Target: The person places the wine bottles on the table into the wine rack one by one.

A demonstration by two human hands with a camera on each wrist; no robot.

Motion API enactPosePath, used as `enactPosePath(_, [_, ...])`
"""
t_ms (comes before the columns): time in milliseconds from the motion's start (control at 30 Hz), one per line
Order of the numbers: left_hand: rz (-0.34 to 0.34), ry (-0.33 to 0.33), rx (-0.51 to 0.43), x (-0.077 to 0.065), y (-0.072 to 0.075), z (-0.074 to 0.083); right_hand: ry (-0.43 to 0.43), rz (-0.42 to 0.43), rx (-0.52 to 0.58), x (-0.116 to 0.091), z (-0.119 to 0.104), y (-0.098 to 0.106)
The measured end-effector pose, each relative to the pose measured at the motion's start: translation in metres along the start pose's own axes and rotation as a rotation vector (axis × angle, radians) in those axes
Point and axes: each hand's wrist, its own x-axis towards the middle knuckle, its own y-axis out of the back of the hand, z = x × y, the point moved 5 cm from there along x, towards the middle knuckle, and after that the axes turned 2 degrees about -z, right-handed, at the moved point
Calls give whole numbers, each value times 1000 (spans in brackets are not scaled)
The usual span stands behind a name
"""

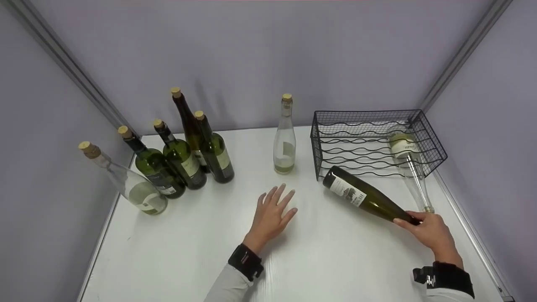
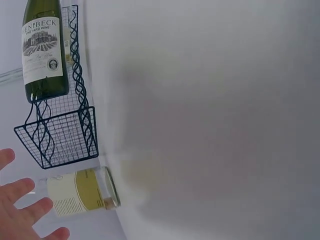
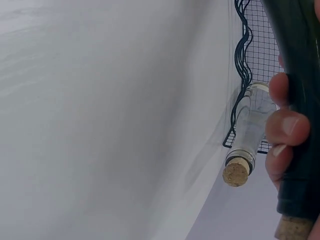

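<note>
My right hand (image 1: 431, 235) grips a green wine bottle (image 1: 369, 196) by its neck. The bottle is tilted, its base toward the front left corner of a black wire rack (image 1: 377, 157); its white label shows in the left wrist view. A cork (image 3: 294, 228) closes its mouth. Over the table's middle my left hand (image 1: 268, 218) is held with spread fingers and nothing in it. A corked clear bottle (image 1: 284, 147) stands upright just beyond those fingers. Inside the rack's right end lies another clear bottle (image 1: 405, 147), its corked neck pointing toward me.
At the table's left stand several corked bottles: a clear bottle (image 1: 136, 188) in front, then green bottles (image 1: 183, 159) grouped behind it. Grey panels (image 1: 260, 63) wall in the white table (image 1: 188, 251) at the back and both sides.
</note>
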Motion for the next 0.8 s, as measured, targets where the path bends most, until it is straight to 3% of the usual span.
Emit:
enactPosePath(233, [-39,-46,25,7,-4,18,1,26,7,1,6,-1])
enactPosePath(400, [-66,-56,14,10,-9,27,-50,31,7,1,9,-1])
enactPosePath(800, [-37,-83,-10,9,-13,34,-121,68,12,-1,16,4])
